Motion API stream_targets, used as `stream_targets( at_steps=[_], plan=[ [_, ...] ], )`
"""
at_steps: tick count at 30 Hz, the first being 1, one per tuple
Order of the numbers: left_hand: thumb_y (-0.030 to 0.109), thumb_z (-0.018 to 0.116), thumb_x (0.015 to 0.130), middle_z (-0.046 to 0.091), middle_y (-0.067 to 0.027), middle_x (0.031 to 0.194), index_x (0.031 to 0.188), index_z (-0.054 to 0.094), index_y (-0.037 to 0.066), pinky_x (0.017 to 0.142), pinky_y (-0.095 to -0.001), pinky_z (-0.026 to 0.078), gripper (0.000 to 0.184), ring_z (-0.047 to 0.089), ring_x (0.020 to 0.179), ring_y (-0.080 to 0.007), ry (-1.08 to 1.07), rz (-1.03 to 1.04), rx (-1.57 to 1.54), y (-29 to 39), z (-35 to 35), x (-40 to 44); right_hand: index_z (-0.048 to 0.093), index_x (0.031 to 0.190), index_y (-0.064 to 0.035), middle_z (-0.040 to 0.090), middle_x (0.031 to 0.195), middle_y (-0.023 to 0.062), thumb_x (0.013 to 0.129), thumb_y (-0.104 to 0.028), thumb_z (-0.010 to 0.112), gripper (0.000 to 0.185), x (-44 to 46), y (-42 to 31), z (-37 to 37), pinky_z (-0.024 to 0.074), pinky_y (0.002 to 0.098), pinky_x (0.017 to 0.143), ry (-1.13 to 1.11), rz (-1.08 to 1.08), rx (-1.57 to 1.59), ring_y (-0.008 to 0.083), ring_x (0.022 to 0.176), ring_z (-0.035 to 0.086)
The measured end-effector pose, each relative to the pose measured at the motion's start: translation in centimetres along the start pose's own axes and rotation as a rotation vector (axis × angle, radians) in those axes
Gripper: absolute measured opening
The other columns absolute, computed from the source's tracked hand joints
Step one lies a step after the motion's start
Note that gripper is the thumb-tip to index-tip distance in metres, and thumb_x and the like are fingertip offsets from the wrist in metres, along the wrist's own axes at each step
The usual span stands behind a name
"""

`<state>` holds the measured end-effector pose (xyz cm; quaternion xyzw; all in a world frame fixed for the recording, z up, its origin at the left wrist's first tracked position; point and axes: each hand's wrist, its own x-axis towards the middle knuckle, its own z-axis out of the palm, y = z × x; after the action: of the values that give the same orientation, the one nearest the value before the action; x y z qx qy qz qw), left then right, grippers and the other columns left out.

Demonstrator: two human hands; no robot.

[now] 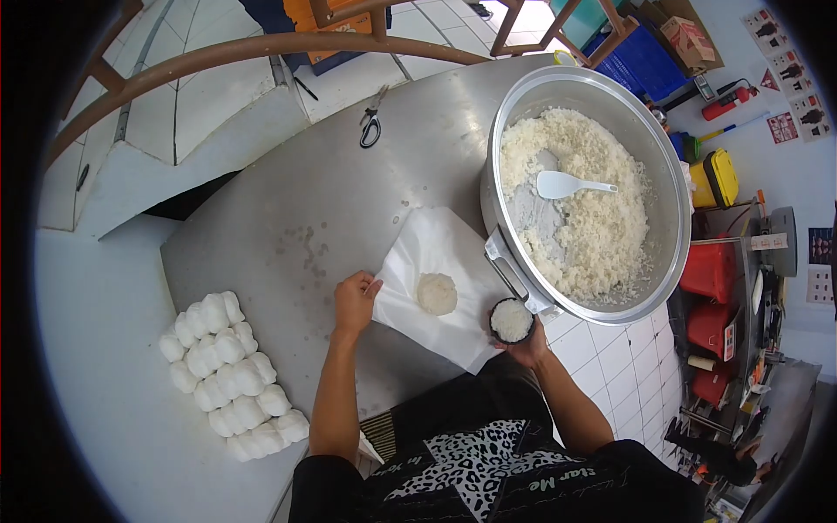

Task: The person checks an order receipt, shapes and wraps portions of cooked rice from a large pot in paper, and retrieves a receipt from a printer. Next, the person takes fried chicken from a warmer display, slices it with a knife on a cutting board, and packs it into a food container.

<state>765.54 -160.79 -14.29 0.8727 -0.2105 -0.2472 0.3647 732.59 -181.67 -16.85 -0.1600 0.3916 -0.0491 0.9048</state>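
**White Sheet Pinched at Left, Cup of Rice at Right**

Head view: pinches the edge of a white sheet (414, 253) between thumb and fingers of the left hand (356, 302). Grips a dark round cup (493, 329) in the right hand (528, 347), at the sheet's right edge. Between the hands, on the sheet: a pale patch (437, 294), roughly round, duller than the sheet, too fine in texture to make out. In the cup: white, grainy rice (513, 321), up to about the brim. Beyond the right hand: a big metal pot (664, 222) with more rice, loose and clumped, plus a white paddle (562, 184). Left of the left hand: smooth white bundles (235, 376) in rows. Far beyond it: scissors (370, 131). Below both hands: a black shirt (558, 507), legible in part as "Star Me". On wall posters (782, 128), far right of the right hand: print too small to read.
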Motion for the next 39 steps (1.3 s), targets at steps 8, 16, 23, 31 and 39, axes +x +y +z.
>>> stream_targets(
  at_steps=[8,16,23,31,39],
  plan=[
    [0.013,0.068,0.091,0.069,-0.0143,0.087,0.094,0.073,0.001,0.074,-0.0411,0.051,0.013,0.064,0.079,-0.0325,0.166,0.252,0.164,-0.1,-0.6,0.4,0.053,0.134,-0.0116,0.065,0.117,0.0144,0.103,-0.057,0.02,0.064,0.4,0.1,-0.5,0.0553,0.049,0.074,0.061,0.0,0.015,0.0329,0.098,0.065],
    [0.019,0.071,0.089,0.072,-0.0136,0.095,0.097,0.074,0.005,0.078,-0.0409,0.051,0.017,0.067,0.086,-0.032,0.161,-0.019,0.358,-5.5,-8.2,6.3,0.05,0.135,-0.0089,0.064,0.116,0.0171,0.102,-0.062,0.019,0.07,0.5,0.1,-0.5,0.0559,0.0474,0.072,0.088,0.018,-0.03,0.0341,0.094,0.065],
    [0.021,0.074,0.084,0.063,-0.0133,0.121,0.124,0.061,0.004,0.095,-0.0449,0.042,0.045,0.057,0.114,-0.0336,1.046,0.075,0.705,-4.2,-16.9,5.2,0.054,0.137,-0.007,0.062,0.132,0.0135,0.105,-0.057,0.034,0.063,1.7,1.0,6.0,0.0504,0.0441,0.094,0.186,-0.172,-0.406,0.0274,0.11,0.062],
    [0.025,0.078,0.081,0.058,-0.0176,0.124,0.126,0.055,0.001,0.097,-0.0456,0.046,0.056,0.058,0.113,-0.037,0.24,0.177,0.381,1.7,-0.8,1.4,0.048,0.143,-0.0088,0.044,0.134,0.0236,0.075,-0.027,0.083,0.078,6.2,2.0,13.2,0.0384,0.0503,0.102,0.182,-1.129,-2.026,0.0421,0.121,0.043],
    [0.012,0.081,0.078,0.065,-0.0126,0.097,0.102,0.058,0.006,0.081,-0.044,0.051,0.035,0.063,0.094,-0.0335,0.086,0.121,0.191,0.7,2.6,2.6,0.046,0.143,-0.0025,0.056,0.139,0.0131,0.098,-0.046,0.055,0.063,-0.4,2.2,6.5,0.0346,0.0388,0.114,0.052,-0.394,-0.646,0.0279,0.132,0.051]
  ],
)
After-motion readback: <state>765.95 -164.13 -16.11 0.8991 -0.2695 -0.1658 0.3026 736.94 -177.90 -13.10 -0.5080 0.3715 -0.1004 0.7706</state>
